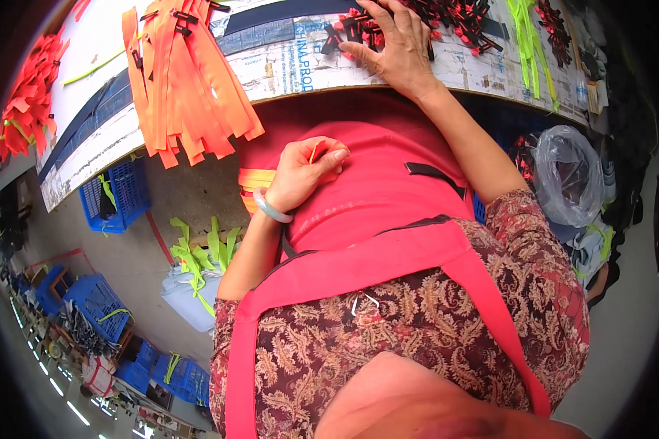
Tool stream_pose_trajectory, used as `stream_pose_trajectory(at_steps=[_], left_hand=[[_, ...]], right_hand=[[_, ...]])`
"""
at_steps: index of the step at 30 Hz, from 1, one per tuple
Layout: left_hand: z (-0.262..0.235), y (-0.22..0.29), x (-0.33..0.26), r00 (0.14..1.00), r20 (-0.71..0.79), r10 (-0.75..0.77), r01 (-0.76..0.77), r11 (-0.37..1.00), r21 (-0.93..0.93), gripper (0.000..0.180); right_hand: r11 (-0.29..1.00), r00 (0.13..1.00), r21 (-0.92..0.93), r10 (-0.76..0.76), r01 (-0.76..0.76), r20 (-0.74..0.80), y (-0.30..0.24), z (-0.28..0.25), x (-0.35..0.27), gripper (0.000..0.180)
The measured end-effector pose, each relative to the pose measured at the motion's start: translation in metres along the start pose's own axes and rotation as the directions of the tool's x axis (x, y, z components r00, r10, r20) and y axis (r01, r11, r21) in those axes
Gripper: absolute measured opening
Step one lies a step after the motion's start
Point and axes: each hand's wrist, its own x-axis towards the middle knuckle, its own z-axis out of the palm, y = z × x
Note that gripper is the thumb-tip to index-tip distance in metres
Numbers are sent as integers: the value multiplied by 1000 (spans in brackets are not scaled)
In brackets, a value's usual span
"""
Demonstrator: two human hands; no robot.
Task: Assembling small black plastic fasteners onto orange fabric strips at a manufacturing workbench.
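Note:
My right hand (403, 55) reaches over the table's near edge into a pile of small black and red zipper pulls (468, 22). Its thumb and fingers are apart and touch the pile; I see nothing gripped. Against my red apron (373, 161), my left hand (311, 172) is closed, with the thumb pressed on the fingers. A bit of orange zipper tape (315, 151) shows between them; the rest of it is hidden. Yellow-orange strips (255, 180) lie at my waist behind the left wrist. Left of the pile, a bundle of orange zipper tapes (179, 88) with black sliders hangs over the table edge.
The white board tabletop (271, 73) has worn tape on it. Red strips (33, 95) lie far left, lime-green strips (531, 51) to the right. Below are blue crates (115, 196) and grey cloth with green strips (190, 293). A clear plastic bag (567, 175) hangs at the right.

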Motion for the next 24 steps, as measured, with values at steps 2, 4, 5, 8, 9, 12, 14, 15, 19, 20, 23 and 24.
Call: stream_pose_trajectory(at_steps=[2,4,5,8,9,12,14,15,19,20,23,24], left_hand=[[-1,0,1,1000,28,-7,6,1000,22,14],[-2,-4,5,999,42,15,-15,1000,17,14],[-2,-4,5,998,53,32,-32,999,10,14],[-4,0,4,999,47,-6,4,999,40,14],[-4,0,4,999,47,-2,0,999,43,14],[-4,-3,7,997,41,60,-59,998,-37,15],[-3,-2,6,999,42,3,-1,999,-47,15],[-2,-6,7,997,38,68,-66,996,-61,15],[-6,-5,6,1000,23,-22,22,999,-44,16],[-6,-3,7,999,34,-4,5,999,-42,16],[-4,0,10,999,31,-13,13,1000,6,14],[-2,1,10,999,39,-4,4,1000,9,14]], right_hand=[[999,999,29,-36,36,-10,1,9,7,58],[976,955,36,-219,216,201,8,21,6,59],[958,941,30,-288,287,176,5,20,10,50],[918,913,42,-396,394,98,13,23,25,35],[947,929,62,-320,314,184,20,36,26,34],[917,911,48,-400,397,105,36,46,31,18],[904,905,85,-423,419,44,37,49,42,21],[962,966,178,-229,206,122,34,46,46,23],[300,839,788,287,-537,463,36,30,81,27],[-185,752,788,236,-587,616,50,27,91,25],[-695,723,504,-34,-513,690,89,38,106,24],[-728,708,465,-40,-504,705,94,38,108,25]])
